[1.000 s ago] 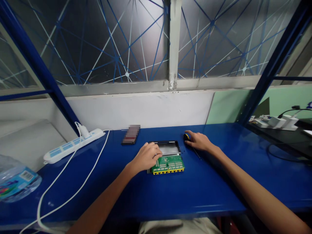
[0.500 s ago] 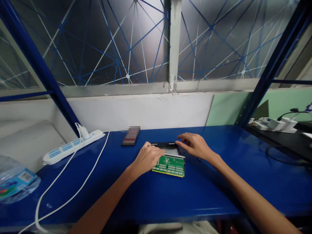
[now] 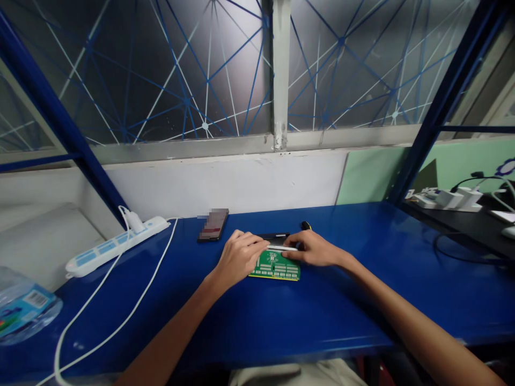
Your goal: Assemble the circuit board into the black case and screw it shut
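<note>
At the left edge is a clear plastic thing with a blue label point(image 3: 28, 311), partly cut off. Next comes a long white power strip point(image 3: 116, 248) with a plug in it, and a white cord point(image 3: 150, 273) loops toward the near side. A dark phone point(image 3: 214, 226) lies on the far part of the blue worktop point(image 3: 341, 316). Then comes the left hand point(image 3: 242, 254), with its fingers bent over the left end of a green board point(image 3: 277, 267); I cannot tell how hard it grips. The board is in the middle of the worktop, with a yellow edge on its near side. A thin pale bar point(image 3: 282, 247) runs along its far side, and part of a black frame point(image 3: 277, 236) shows just behind. The right hand point(image 3: 311, 249) pinches the bar's right end, thumb near and fingers far. Just past this hand pokes a black and yellow handle point(image 3: 306, 225). Far to the right, white plugs point(image 3: 458, 198) sit on a black surface point(image 3: 478, 228).
</note>
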`<state>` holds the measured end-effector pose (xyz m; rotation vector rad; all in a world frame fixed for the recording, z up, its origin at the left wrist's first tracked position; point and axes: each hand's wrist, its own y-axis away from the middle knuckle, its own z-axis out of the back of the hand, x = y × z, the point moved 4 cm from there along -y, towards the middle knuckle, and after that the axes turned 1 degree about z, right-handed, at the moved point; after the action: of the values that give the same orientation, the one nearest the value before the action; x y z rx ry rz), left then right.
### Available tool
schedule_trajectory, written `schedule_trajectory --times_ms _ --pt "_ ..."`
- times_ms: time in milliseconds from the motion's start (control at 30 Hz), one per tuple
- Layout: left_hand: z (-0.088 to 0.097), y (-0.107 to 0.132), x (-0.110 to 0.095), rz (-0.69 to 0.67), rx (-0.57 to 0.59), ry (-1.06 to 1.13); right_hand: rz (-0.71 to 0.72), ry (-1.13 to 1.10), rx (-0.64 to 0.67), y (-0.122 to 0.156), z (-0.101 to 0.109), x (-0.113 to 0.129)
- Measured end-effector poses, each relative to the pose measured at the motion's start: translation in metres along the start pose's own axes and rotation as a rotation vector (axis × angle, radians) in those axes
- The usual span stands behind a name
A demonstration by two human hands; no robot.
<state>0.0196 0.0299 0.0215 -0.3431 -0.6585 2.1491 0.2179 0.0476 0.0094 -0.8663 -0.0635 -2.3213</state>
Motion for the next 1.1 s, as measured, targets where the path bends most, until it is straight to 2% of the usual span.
schedule_trajectory --times_ms 100,167,367,500,833,1100 --pt "0.002 -0.001 0.003 0.027 -0.013 0.034 -0.036 -0.163 0.014 0.000 -0.001 -0.002" --pt "0.005 -0.002 0.007 0.058 -0.013 0.041 -0.029 -0.163 -0.019 0.000 0.001 0.000" --pt "0.021 -0.001 0.028 0.185 -0.018 0.044 0.033 0.064 -0.196 0.002 0.011 0.008" --pt "0.026 0.001 0.039 0.222 -0.015 0.081 0.066 0.186 -0.279 0.002 0.010 0.014" --pt "0.029 0.004 0.048 0.305 -0.019 0.166 0.113 0.359 -0.355 0.000 0.001 0.010" --pt "0.031 0.003 0.048 0.365 0.073 0.226 0.145 0.460 -0.371 -0.001 -0.001 0.007"
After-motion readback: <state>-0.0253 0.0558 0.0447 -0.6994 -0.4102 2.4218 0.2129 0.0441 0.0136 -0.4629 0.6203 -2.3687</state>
